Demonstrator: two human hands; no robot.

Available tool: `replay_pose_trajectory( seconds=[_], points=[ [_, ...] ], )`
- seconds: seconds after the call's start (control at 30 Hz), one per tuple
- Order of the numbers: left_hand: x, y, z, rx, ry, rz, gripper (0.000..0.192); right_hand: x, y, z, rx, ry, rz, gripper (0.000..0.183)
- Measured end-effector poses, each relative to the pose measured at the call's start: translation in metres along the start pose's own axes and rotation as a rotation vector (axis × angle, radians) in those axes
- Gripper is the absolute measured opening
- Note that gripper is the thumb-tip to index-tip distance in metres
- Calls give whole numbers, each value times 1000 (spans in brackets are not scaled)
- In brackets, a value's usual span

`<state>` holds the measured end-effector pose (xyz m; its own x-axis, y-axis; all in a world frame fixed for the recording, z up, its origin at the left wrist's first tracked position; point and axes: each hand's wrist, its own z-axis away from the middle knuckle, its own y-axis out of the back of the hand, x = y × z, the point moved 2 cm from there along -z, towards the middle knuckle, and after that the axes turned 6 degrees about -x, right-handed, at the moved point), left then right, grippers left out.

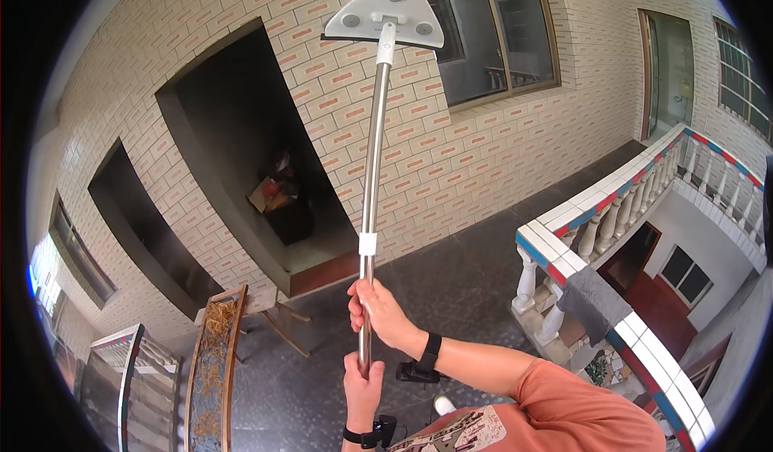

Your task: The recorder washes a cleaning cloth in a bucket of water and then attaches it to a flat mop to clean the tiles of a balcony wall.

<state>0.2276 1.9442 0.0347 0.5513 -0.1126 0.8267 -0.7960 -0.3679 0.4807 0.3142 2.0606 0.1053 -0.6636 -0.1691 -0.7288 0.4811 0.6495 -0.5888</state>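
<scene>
A squeegee mop with a telescopic metal pole [375, 150] stands out in front of me, its white triangular head [386, 14] at the top, before the tiled wall. Three grey round pads and a dark rubber edge show on the head. Around the pole's lower part, just below the white collar [367, 244], my right hand [377, 313] is closed. My left hand [362, 385] grips the same pole at its bottom end, below the right hand. Both wrists wear black straps.
Behind the mop head is a sliding window [507, 35]. An open dark doorway [241, 126] lies to the left, with a long wooden tray [232, 355] of dried material below. To the right runs a tiled balustrade [604, 201] with a grey cloth [595, 301] over its rail.
</scene>
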Motion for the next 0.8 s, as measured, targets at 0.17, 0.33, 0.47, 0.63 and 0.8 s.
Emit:
replay_pose_trajectory(
  seconds=[0.17, 0.33, 0.47, 0.63, 0.8],
  points=[
    [-32, 6, -34, -332, -82, -407, 104, -26, 74, -102, 210, 78, 18, 34],
    [-138, 25, -27, -241, 302, -316, 94, -30, 150, -218, 271, 71, 17, 39],
    [-114, 24, -70, -126, 828, 323, 43, -26, 198, -307, 341, 71, -1, 41],
    [-181, 12, -100, 147, 418, 21, 38, -36, 243, -409, 340, 114, 34, 42],
    [-191, 4, -131, 314, 511, -318, 33, -26, 258, -502, 254, 56, 36, 38]
  ],
)
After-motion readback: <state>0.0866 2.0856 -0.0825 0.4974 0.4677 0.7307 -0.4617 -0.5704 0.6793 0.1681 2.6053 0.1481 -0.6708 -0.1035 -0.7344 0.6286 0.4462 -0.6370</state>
